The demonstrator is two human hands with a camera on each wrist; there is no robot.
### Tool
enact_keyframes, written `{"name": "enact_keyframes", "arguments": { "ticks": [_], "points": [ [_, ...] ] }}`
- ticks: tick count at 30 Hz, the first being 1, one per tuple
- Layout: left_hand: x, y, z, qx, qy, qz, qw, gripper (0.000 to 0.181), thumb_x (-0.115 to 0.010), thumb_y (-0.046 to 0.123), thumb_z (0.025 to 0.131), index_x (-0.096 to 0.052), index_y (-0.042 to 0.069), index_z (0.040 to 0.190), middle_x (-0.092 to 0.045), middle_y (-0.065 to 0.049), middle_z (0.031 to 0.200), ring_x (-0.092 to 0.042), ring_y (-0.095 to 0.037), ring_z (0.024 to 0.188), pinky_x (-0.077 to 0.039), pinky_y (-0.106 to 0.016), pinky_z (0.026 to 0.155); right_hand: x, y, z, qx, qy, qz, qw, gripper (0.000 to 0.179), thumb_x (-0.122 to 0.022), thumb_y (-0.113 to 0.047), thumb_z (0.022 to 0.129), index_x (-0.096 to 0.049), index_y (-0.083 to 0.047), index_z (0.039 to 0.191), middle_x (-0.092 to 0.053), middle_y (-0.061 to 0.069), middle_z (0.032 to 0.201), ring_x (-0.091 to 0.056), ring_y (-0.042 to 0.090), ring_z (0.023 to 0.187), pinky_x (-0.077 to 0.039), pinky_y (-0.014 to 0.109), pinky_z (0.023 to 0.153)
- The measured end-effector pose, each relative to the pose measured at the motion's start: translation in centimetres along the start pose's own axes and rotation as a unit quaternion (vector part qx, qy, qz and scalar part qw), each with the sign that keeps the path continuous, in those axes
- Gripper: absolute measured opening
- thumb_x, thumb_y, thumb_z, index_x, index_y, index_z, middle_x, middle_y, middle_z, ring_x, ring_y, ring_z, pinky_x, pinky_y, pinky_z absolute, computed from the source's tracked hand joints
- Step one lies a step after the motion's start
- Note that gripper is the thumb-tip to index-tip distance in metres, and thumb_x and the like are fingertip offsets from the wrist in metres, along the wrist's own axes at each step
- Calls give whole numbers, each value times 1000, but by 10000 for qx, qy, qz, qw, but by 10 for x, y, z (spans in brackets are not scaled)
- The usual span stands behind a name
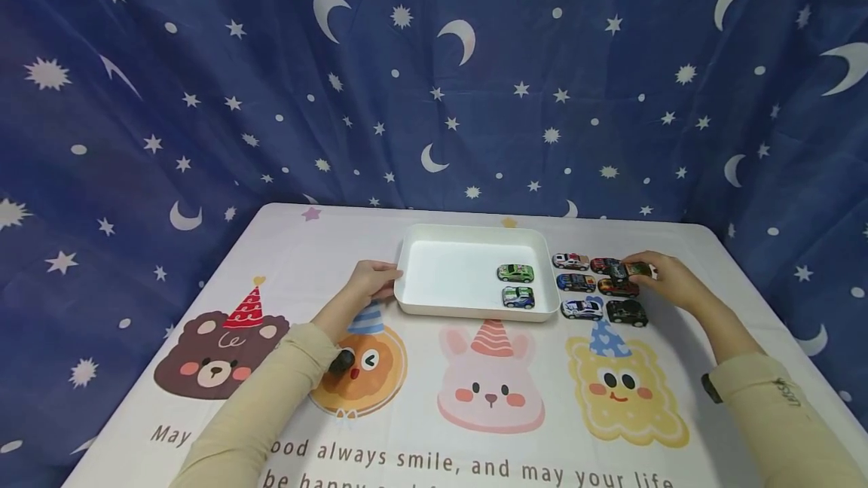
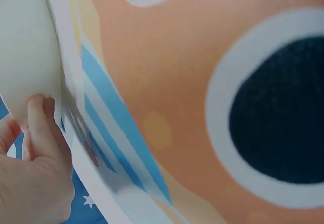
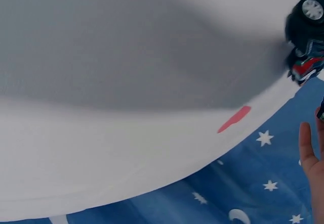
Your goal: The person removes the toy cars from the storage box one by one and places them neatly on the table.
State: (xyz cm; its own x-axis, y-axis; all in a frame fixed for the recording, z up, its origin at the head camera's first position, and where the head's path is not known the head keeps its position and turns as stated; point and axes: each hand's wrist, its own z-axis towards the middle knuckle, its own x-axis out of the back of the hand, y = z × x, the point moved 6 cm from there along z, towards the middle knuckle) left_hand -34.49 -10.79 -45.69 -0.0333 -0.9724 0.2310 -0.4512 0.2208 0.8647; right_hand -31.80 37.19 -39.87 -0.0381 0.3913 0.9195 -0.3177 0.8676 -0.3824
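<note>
My left hand [image 1: 369, 282] grips the left rim of a white tray [image 1: 475, 312]; the left wrist view shows the fingers [image 2: 43, 128] at the tray's edge. Inside the tray, on its right side, sit a green toy car [image 1: 515, 272] and a white, blue and green toy car [image 1: 518, 297]. At the right, my right hand [image 1: 667, 281] pinches a dark toy car [image 1: 617, 271] above the group of cars. A greenish-brown toy car [image 1: 639, 269] shows right at its fingertips, partly covered. In the right wrist view, only part of that hand [image 3: 314, 168] shows.
Right of the tray stand a white-red car [image 1: 570, 261], a blue car [image 1: 576, 282], a white-blue car [image 1: 582, 309], a red-dark car [image 1: 603, 265], an orange car [image 1: 618, 288] and a black car [image 1: 627, 313]. A blue star-patterned curtain [image 1: 407, 126] hangs behind the printed tablecloth [image 1: 420, 367].
</note>
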Motion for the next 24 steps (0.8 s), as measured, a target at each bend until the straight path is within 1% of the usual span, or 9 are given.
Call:
{"name": "enact_keyframes", "arguments": {
  "ticks": [3,5,8,10,11,13,17,21,24],
  "points": [
    [1,0,1,-33,-12,-85,10000,38,-65,11,88,-58,0,124,-66,-19,113,-62,-4,64,-58,-18,61,2,10,0,-74,50,20,10000,33,-63,-5,88,-57,10,118,-55,35,119,-47,52,112,-43,65,90],
    [1,-1,1,-40,-14,-103,9999,38,-65,11,88,-58,0,124,-66,-19,113,-63,-5,64,-58,-18,61,3,19,0,-126,114,4,9999,33,-63,-5,88,-57,11,117,-55,36,118,-50,51,109,-45,64,86],
    [0,-1,1,-19,-13,-51,10000,38,-65,12,89,-58,0,124,-66,-18,114,-62,-4,64,-58,-17,59,3,34,-2,-273,182,-20,9995,32,-63,-4,88,-57,12,114,-57,36,114,-57,42,92,-51,52,74],
    [0,-1,1,-20,-7,-8,10000,37,-65,12,89,-59,1,124,-65,-18,115,-61,-4,64,-57,-17,59,2,45,-4,-377,188,-76,9991,30,-64,-2,87,-57,13,112,-58,35,109,-57,34,83,-50,43,66],
    [-1,-1,1,-33,-1,16,10000,37,-64,13,89,-59,1,124,-65,-18,116,-61,-3,63,-57,-16,59,1,49,-5,-406,180,-110,9990,30,-63,-1,87,-56,14,111,-58,35,107,-57,33,81,-50,42,65],
    [-1,0,1,-63,-3,51,10000,36,-64,13,89,-59,1,123,-65,-18,116,-61,-4,64,-57,-16,60,-1,56,-7,-455,167,-178,9987,29,-63,0,86,-55,15,109,-58,36,104,-57,37,80,-50,44,66],
    [0,1,0,-134,20,40,9999,35,-64,11,89,-60,-1,122,-65,-20,115,-61,-4,63,-57,-16,59,-7,63,-7,-489,80,-497,9975,29,-63,3,85,-53,18,107,-57,38,101,-55,49,92,-47,59,78],
    [0,1,-1,-145,19,-64,9999,36,-65,10,88,-60,-2,122,-66,-20,114,-61,-4,62,-57,-17,58,-11,68,-1,-683,-128,-793,9944,27,-61,6,84,-53,17,106,-59,35,98,-57,47,91,-47,59,81],
    [0,-1,0,-136,37,-87,9999,35,-65,10,89,-60,-1,121,-66,-19,113,-62,-4,64,-57,-17,59,-13,71,4,-883,-317,-874,9918,28,-61,6,85,-52,17,108,-59,35,100,-56,46,92,-47,59,83]
  ]
}}
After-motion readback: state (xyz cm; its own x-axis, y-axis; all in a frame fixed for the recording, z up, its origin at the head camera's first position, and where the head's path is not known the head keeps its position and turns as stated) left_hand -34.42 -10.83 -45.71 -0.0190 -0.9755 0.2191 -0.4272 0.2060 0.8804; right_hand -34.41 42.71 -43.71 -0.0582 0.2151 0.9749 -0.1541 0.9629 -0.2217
